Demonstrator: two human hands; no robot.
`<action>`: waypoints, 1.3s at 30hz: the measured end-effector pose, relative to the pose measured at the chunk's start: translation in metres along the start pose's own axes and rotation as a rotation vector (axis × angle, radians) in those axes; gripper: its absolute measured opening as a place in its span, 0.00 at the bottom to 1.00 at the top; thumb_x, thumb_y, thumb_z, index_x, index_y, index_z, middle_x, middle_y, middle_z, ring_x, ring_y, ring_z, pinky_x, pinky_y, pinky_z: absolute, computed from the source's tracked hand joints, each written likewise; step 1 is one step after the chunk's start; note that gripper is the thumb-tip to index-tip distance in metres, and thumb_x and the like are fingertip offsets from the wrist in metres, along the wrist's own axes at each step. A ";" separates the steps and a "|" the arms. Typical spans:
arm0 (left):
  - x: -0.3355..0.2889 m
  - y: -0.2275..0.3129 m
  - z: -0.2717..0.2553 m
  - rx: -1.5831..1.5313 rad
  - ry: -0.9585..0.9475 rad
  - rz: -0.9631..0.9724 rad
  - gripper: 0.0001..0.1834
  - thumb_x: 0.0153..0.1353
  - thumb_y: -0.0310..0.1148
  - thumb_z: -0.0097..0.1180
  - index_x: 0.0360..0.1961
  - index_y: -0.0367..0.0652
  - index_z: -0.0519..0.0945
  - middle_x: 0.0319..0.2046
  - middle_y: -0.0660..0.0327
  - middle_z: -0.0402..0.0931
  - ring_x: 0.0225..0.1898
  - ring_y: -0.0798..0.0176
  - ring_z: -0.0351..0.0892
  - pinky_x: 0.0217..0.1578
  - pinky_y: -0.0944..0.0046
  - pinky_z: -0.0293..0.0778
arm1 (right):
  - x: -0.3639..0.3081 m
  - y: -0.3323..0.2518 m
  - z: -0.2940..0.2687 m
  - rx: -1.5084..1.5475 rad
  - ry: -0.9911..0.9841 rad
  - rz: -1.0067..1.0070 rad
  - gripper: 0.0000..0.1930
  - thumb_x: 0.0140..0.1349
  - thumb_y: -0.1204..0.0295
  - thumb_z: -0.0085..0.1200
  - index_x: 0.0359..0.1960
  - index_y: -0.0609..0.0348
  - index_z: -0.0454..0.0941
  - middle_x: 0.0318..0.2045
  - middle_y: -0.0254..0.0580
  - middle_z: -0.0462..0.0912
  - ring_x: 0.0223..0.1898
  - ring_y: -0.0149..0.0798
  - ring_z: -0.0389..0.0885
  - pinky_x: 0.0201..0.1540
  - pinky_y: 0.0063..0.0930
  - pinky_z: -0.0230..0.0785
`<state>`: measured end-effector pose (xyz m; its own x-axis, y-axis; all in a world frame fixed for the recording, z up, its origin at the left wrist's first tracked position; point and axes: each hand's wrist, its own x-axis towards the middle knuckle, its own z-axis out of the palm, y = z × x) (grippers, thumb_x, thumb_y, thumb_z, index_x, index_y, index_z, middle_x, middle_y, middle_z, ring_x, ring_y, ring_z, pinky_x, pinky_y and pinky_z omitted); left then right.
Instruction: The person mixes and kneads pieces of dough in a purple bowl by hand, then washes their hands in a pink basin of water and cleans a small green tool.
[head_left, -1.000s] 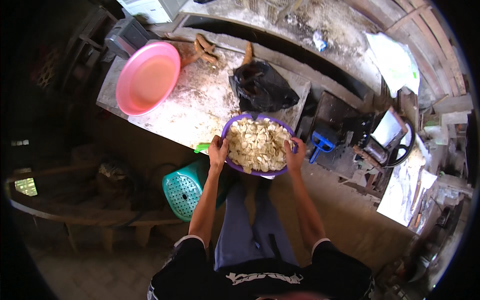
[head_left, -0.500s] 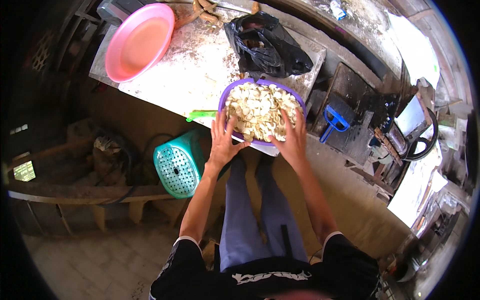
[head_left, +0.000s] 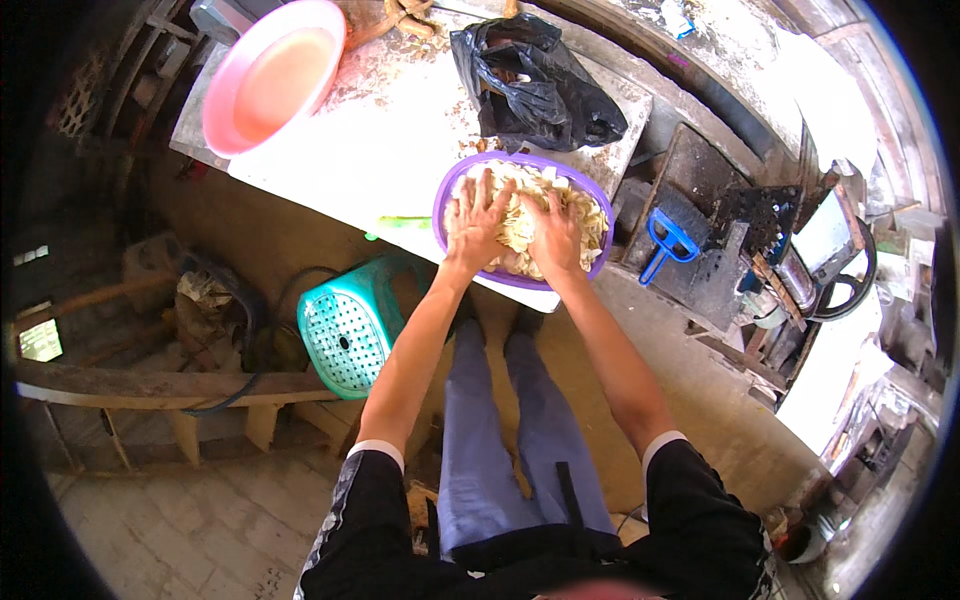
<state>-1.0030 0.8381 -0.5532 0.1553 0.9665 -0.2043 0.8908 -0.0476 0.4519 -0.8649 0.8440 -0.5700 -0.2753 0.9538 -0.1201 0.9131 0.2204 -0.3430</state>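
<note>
A purple basin (head_left: 608, 225) full of thin pale slices (head_left: 518, 240) stands at the table's near right corner. Inside its rim, my left hand (head_left: 474, 232) lies palm down on the left side of the slices, fingers spread. My right hand (head_left: 555, 236) rests on them just to the right, its fingers stretched out and partly among the pieces. Neither hand is closed around anything. A bright green handle-like thing (head_left: 405, 222) lies by the basin's left side; the rest of it is lost in glare.
Behind the basin is a crumpled black plastic bag (head_left: 540, 95) on the pale table (head_left: 350, 165). A pink basin (head_left: 330, 85) of cloudy liquid stands far left, near brown roots (head_left: 405, 18). Below are a teal stool (head_left: 345, 335) and, at right, a blue-handled brush (head_left: 670, 245).
Both hands have moved forward from the basin's near rim and come down onto the slices. The view has shifted slightly.
</note>
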 end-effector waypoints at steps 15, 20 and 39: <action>0.006 0.019 -0.059 -0.013 -0.195 0.070 0.49 0.31 0.34 0.66 0.59 0.54 0.55 0.60 0.50 0.44 0.61 0.43 0.41 0.58 0.48 0.47 | 0.005 0.017 -0.073 0.313 -0.110 -0.113 0.37 0.33 0.69 0.63 0.52 0.42 0.64 0.54 0.50 0.59 0.54 0.54 0.58 0.51 0.39 0.61; 0.019 0.021 -0.026 0.160 -0.229 0.035 0.67 0.20 0.45 0.71 0.62 0.56 0.38 0.62 0.48 0.30 0.61 0.36 0.28 0.54 0.37 0.45 | 0.023 0.015 -0.061 0.009 -0.369 -0.088 0.52 0.26 0.65 0.68 0.59 0.35 0.51 0.62 0.40 0.44 0.60 0.56 0.46 0.45 0.53 0.64; 0.018 0.011 -0.006 0.196 -0.168 -0.129 0.33 0.41 0.28 0.56 0.52 0.58 0.64 0.57 0.57 0.55 0.52 0.41 0.60 0.46 0.43 0.63 | 0.020 0.005 -0.008 0.077 0.007 -0.014 0.23 0.41 0.82 0.48 0.43 0.50 0.72 0.50 0.54 0.66 0.45 0.58 0.68 0.41 0.41 0.69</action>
<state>-0.9932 0.8566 -0.5471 0.0889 0.9132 -0.3977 0.9709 0.0097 0.2395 -0.8631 0.8655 -0.5671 -0.2857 0.9521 -0.1087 0.8833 0.2176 -0.4153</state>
